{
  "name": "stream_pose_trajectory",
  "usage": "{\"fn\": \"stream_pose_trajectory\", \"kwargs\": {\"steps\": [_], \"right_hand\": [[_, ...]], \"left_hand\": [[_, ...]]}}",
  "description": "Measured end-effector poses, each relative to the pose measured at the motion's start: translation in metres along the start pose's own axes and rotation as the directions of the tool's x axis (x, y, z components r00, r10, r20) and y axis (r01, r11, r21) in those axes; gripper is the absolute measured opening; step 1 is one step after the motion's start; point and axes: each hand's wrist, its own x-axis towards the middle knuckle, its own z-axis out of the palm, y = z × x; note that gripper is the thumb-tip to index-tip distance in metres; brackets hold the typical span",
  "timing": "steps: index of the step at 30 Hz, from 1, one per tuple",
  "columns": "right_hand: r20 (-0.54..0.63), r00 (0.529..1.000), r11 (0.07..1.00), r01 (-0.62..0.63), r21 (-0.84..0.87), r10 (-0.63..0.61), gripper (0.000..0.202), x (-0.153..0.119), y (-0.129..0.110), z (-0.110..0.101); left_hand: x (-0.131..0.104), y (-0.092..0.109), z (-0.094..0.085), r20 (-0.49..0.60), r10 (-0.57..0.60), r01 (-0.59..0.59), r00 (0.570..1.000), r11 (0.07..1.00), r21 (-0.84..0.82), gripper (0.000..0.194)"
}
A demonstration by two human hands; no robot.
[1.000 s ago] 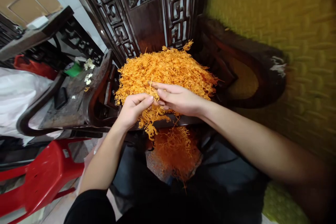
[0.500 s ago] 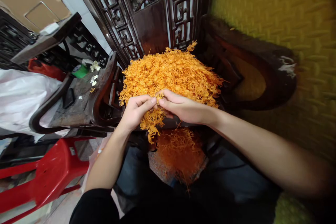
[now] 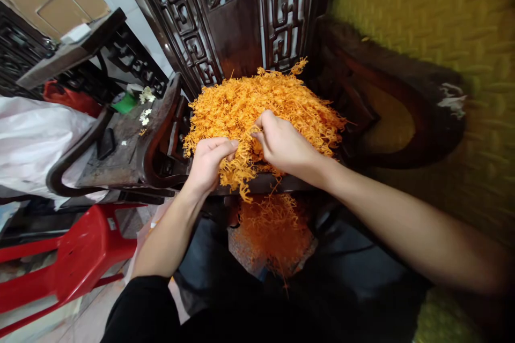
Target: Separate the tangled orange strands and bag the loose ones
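A large heap of orange, stringy, branched pieces point(image 3: 237, 104) lies on the seat of a dark carved wooden chair point(image 3: 237, 37). My left hand point(image 3: 207, 163) is closed at the heap's near left edge, pinching a clump of orange stringy pieces point(image 3: 238, 171) that hangs down past the fingers. To its right, my right hand point(image 3: 281, 142) is closed too, thumb and forefinger pinched on an orange strand point(image 3: 255, 129) just over the heap. A small gap separates the two hands. The strand's far end blends into the heap behind it.
Below the seat, more orange strands point(image 3: 277, 225) lie in a heap between my legs. A curved armrest point(image 3: 434, 102) stands at right. A side seat point(image 3: 112, 166) at left bears a green tape roll point(image 3: 124, 102) and a dark phone-like object point(image 3: 105, 143). A red plastic chair point(image 3: 86, 252) stands lower left.
My hands were together on one piece and are now apart. The right hand has moved up and right, over the heap. The left hand still holds its hanging clump.
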Motion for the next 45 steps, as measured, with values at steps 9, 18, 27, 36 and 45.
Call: {"fn": "stream_pose_trajectory", "kwargs": {"steps": [9,18,27,36,45], "right_hand": [[0.129,0.949,0.84,-0.315,0.442,0.288,0.009,0.007,0.036,-0.017],[0.275,0.938,0.555,-0.346,0.756,0.21,0.014,-0.011,-0.015,-0.003],[0.357,0.907,0.367,-0.417,0.831,0.223,0.013,-0.013,-0.014,-0.002],[0.378,0.917,0.723,-0.347,0.598,0.128,0.037,-0.019,-0.013,0.003],[0.189,0.907,0.697,-0.411,0.587,0.375,0.029,-0.018,-0.004,0.008]], "left_hand": [[0.02,-0.018,-0.028,-0.178,0.116,-0.133,0.977,0.987,-0.088,0.037],[0.022,-0.031,-0.009,-0.001,0.062,-0.062,0.998,0.997,0.037,0.046],[0.022,-0.032,-0.004,0.041,0.065,-0.066,0.997,0.998,0.021,0.046],[0.018,-0.031,0.008,0.077,0.27,-0.28,0.96,0.943,0.179,0.027],[0.045,-0.035,-0.042,-0.38,0.585,-0.183,0.717,0.684,0.706,0.011]]}}
